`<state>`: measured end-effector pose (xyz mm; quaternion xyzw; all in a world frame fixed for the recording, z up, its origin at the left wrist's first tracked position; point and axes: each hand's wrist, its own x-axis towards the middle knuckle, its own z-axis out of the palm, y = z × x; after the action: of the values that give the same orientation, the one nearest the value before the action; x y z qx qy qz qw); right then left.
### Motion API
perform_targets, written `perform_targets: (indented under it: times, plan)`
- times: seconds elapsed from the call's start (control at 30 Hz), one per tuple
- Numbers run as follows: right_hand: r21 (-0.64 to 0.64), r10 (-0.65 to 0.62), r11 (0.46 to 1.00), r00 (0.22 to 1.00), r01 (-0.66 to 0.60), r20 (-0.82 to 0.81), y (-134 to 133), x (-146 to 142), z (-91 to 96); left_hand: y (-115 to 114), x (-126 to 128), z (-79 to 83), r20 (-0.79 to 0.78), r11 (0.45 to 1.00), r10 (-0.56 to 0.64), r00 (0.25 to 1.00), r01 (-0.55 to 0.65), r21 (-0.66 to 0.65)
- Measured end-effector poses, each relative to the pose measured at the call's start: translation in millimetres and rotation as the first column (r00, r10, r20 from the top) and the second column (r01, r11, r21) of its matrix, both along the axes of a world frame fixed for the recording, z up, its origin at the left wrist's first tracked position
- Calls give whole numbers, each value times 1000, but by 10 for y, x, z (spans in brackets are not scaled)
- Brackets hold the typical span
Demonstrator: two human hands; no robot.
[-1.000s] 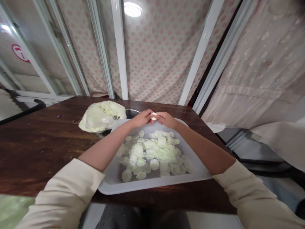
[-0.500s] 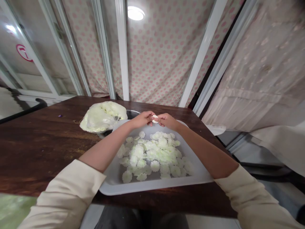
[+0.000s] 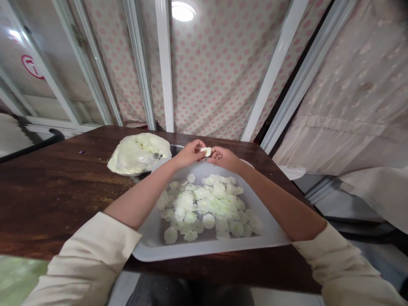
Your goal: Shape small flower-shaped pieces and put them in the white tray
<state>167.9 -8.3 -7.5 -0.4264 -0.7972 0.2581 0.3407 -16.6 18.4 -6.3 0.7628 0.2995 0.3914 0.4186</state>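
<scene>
Over the far edge of a white plastic tray (image 3: 165, 253), my left hand (image 3: 190, 154) pinches a small white scalloped artificial flower piece (image 3: 207, 151) between thumb and fingers. Close by on the right is my right hand (image 3: 225, 159), its fingers curled in at the flower piece's edge. Whether those fingertips hold anything is too small to make out. Below both hands, many loose pale green-white flower pieces (image 3: 208, 220) lie scattered and heaped in the tray.
A clear plastic bag (image 3: 138, 153) full of pale yellow-green pieces sits left of the tray, on or in a dark round container (image 3: 178, 149). Everything stands on a dark wooden table (image 3: 57, 195). Glass partitions with dotted curtains (image 3: 216, 85) rise behind it.
The flower piece has turned and now shows more of its face, held in my left hand. My right fingers have curled and drawn slightly away from it. Both hands have risen a little.
</scene>
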Motion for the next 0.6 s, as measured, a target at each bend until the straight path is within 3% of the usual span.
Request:
perform_targets:
  times: [0.13, 0.27, 0.37, 0.5, 0.6]
  plan:
    - [219, -51, 975, 995, 31, 87, 17, -61, -16, -12, -12, -7, 3, 999, -54, 999, 54, 5]
    - [287, -48, 958, 977, -15, 209, -8, -62, 39, -38, 4, -12, 7, 997, -71, 997, 71, -28]
    - [352, -85, 936, 964, -10, 253, -8, -35, 53, -91, 43, 35, 105, 985, -36, 994, 53, -167]
    - [420, -121, 907, 925, -45, 361, 14, -15, 26, -171, 79, 130, 200, 865, 26, 980, 78, -496]
    - [431, -150, 900, 881, -66, 448, 9, -33, 13, -183, 68, 151, 132, 796, 34, 991, 53, -603]
